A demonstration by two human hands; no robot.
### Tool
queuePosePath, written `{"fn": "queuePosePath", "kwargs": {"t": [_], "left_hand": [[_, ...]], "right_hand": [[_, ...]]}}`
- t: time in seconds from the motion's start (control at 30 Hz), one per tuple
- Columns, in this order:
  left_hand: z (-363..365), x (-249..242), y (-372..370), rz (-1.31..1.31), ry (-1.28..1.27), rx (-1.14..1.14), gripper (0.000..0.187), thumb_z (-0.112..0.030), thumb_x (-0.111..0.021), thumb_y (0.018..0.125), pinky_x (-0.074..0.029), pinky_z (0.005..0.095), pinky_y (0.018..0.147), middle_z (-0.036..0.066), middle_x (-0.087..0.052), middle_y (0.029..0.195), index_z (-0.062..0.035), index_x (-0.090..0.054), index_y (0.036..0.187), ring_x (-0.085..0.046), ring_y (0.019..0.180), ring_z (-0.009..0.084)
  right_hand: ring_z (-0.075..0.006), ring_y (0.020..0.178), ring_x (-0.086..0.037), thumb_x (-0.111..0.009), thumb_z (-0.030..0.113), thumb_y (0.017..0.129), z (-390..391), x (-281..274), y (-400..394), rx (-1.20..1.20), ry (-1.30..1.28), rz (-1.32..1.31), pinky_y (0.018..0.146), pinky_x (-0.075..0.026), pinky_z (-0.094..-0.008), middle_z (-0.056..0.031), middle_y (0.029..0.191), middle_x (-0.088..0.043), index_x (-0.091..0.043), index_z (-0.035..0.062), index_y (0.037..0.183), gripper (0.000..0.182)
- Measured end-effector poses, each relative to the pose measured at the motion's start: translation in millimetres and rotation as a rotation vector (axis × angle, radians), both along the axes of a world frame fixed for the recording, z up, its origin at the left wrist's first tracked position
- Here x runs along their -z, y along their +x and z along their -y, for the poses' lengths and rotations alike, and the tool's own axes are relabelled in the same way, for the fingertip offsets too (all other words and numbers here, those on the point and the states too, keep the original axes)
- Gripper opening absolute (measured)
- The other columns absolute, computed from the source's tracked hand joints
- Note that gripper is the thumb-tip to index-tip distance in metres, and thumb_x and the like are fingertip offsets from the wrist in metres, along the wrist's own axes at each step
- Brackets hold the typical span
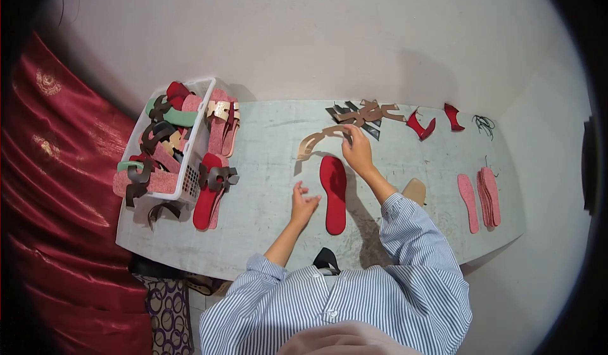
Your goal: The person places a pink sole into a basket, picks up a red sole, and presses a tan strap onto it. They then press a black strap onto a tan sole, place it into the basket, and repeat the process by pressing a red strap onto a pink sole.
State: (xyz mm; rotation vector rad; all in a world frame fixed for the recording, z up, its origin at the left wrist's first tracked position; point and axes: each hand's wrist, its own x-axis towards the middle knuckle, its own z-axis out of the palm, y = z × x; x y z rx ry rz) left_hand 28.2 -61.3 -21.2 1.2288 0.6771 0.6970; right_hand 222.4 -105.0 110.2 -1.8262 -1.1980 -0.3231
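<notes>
Pinched at one end by my right hand is a beige sandal strap, which curves away to the left above the table. My left hand hovers with fingers apart, holding nothing, just left of a red insole. The insole lies lengthwise in front of me, toe end away, between my two forearms. Beyond my right hand lies a pile of brown straps and dark pieces.
A white basket full of soles and straps stands at left, with more insoles beside it. Red pieces and black cord lie at back right. Pink insoles sit at right; a beige piece is near my right sleeve.
</notes>
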Motion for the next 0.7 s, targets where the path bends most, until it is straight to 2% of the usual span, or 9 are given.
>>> {"fn": "queuePosePath", "kwargs": {"t": [0.13,0.23,0.27,0.33,0.4,0.43,0.5,0.63,0.7], "left_hand": [[-21.3,-2.9,-5.6,-0.129,0.174,-0.169,0.08,-0.011,-0.073,0.066,-0.049,0.0292,0.061,0.015,-0.04,0.111,-0.003,-0.022,0.128,-0.051,0.088,0.0203],[-38.7,2.2,-15.6,-0.152,0.26,-0.237,0.078,-0.018,-0.074,0.065,-0.042,0.0349,0.085,0.017,-0.041,0.118,0.002,-0.028,0.125,-0.048,0.102,0.0253],[-40.9,3.8,-18.6,-0.153,0.262,-0.239,0.078,-0.018,-0.074,0.065,-0.042,0.0349,0.085,0.017,-0.041,0.118,0.002,-0.028,0.125,-0.048,0.102,0.0253],[-44.0,6.2,-24.1,-0.096,0.036,-0.226,0.069,-0.014,-0.071,0.068,-0.045,0.0317,0.081,0.015,-0.046,0.113,0.0008,-0.033,0.123,-0.049,0.101,0.0219],[-47.4,7.1,-30.1,-0.111,0.012,-0.166,0.064,-0.012,-0.069,0.069,-0.046,0.0291,0.076,0.013,-0.048,0.109,0.0,-0.034,0.122,-0.05,0.097,0.0189],[-48.3,6.9,-32.2,-0.123,-0.015,-0.104,0.059,-0.009,-0.067,0.071,-0.047,0.0266,0.07,0.012,-0.05,0.105,-0.0007,-0.036,0.12,-0.051,0.093,0.016],[-48.4,6.3,-36.3,-0.148,0.0,-0.062,0.055,-0.007,-0.065,0.072,-0.047,0.0245,0.065,0.01,-0.05,0.103,-0.0012,-0.038,0.119,-0.051,0.089,0.0142],[-41.9,2.7,-34.8,-0.06,0.096,-0.113,0.049,0.002,-0.059,0.072,-0.044,0.0198,0.051,0.006,-0.046,0.098,-0.0035,-0.038,0.117,-0.05,0.081,0.01],[-40.8,0.6,-34.3,-0.091,0.128,-0.122,0.049,0.001,-0.058,0.073,-0.045,0.0204,0.051,0.006,-0.048,0.098,-0.0029,-0.038,0.117,-0.051,0.08,0.0106]], "right_hand": [[-0.0326,0.088,-0.053,-0.052,0.0,0.07,-2.3,1.7,-25.0,-0.084,-0.005,-0.05,0.075,-0.042,-0.0382,-0.017,0.093,-0.051,-0.046,-0.0001,0.097,0.027],[-0.0337,0.086,-0.052,-0.049,-0.002,0.071,-8.2,7.2,-38.9,-0.197,-0.022,-0.234,0.074,-0.042,-0.0368,-0.0177,0.093,-0.048,-0.042,-0.0005,0.095,0.026],[-0.0337,0.086,-0.052,-0.049,-0.002,0.071,-10.2,8.7,-43.1,-0.2,-0.02,-0.235,0.074,-0.042,-0.0368,-0.0177,0.093,-0.048,-0.042,-0.0005,0.095,0.026],[-0.0349,0.085,-0.051,-0.048,-0.005,0.07,-14.6,11.9,-51.1,-0.235,-0.041,-0.264,0.073,-0.042,-0.0375,-0.019,0.092,-0.047,-0.042,-0.0007,0.095,0.025],[-0.0358,0.085,-0.05,-0.046,-0.007,0.07,-19.7,19.0,-54.6,-0.245,-0.047,-0.283,0.073,-0.041,-0.0385,-0.0195,0.093,-0.047,-0.042,-0.0009,0.095,0.026],[-0.0321,0.081,-0.05,-0.046,-0.007,0.071,-24.3,25.2,-54.8,-0.236,-0.036,-0.252,0.07,-0.042,-0.0362,-0.0178,0.092,-0.046,-0.042,-0.0005,0.095,0.025],[-0.0285,0.077,-0.05,-0.046,-0.006,0.072,-30.6,33.5,-54.9,-0.231,-0.025,-0.22,0.066,-0.043,-0.0339,-0.0162,0.091,-0.045,-0.042,-0.0001,0.096,0.025],[-0.0315,0.084,-0.05,-0.045,-0.007,0.071,-37.8,45.5,-54.4,-0.208,-0.094,-0.219,0.072,-0.042,-0.0358,-0.0178,0.096,-0.045,-0.042,0.0,0.097,0.027],[-0.0328,0.088,-0.05,-0.045,-0.007,0.071,-38.9,50.4,-53.6,-0.215,-0.104,-0.193,0.074,-0.042,-0.0361,-0.0186,0.098,-0.046,-0.043,0.0001,0.098,0.028]]}}
